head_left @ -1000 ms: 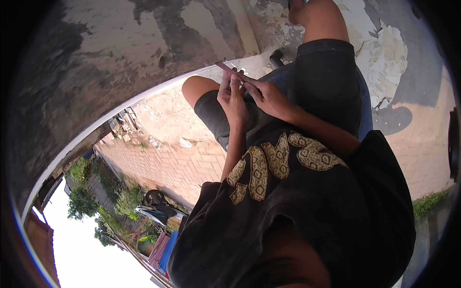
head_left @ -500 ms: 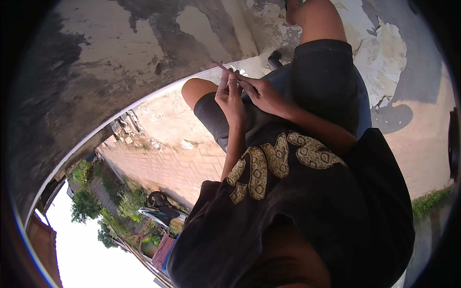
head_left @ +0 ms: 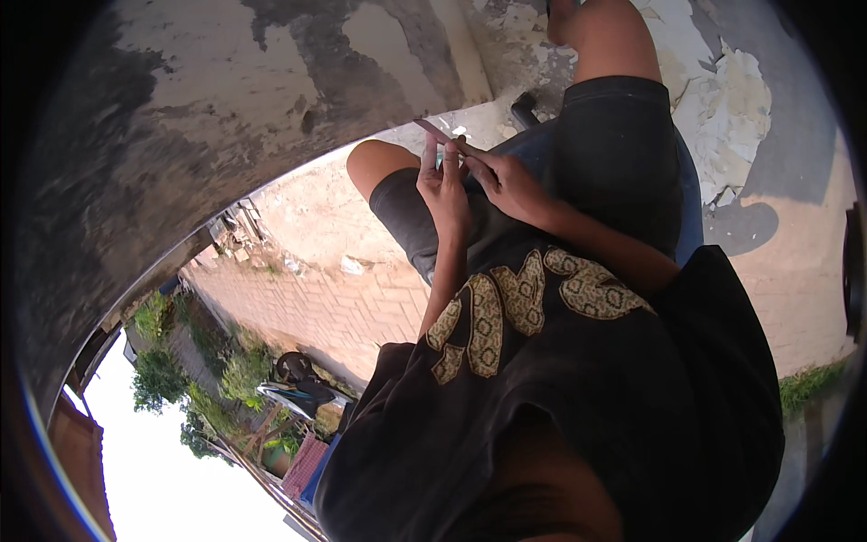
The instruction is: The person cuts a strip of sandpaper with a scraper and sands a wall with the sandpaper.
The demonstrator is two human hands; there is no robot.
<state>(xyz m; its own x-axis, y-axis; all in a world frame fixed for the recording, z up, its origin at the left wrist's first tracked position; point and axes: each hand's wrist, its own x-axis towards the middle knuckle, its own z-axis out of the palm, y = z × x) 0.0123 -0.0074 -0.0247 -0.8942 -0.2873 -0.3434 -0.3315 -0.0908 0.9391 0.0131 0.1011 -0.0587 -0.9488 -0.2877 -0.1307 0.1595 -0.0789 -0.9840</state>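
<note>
In front of my lap, both hands meet around a thin, narrow, reddish-brown strip [head_left: 433,130] that tapers and points up and left, toward the wall. My left hand [head_left: 442,187] pinches it from below, with some fingers raised alongside it. From the right, my right hand [head_left: 508,183] closes round its lower end, which the fingers hide. Exactly what kind of object the strip is I cannot make out. A tiny greenish spot shows between the hands.
A stained wall [head_left: 298,90] with peeling patches fills the upper left. Pale flakes [head_left: 722,113] lie on the floor at right. Something blue [head_left: 691,194] is under my legs, with a small black object [head_left: 523,109] beyond. Paving [head_left: 316,303], plants [head_left: 244,375] and a motorbike [head_left: 302,393] are lower left.
Both hands and the strip have shifted slightly right in the picture. The fingers of my left hand are a little more spread along the strip.
</note>
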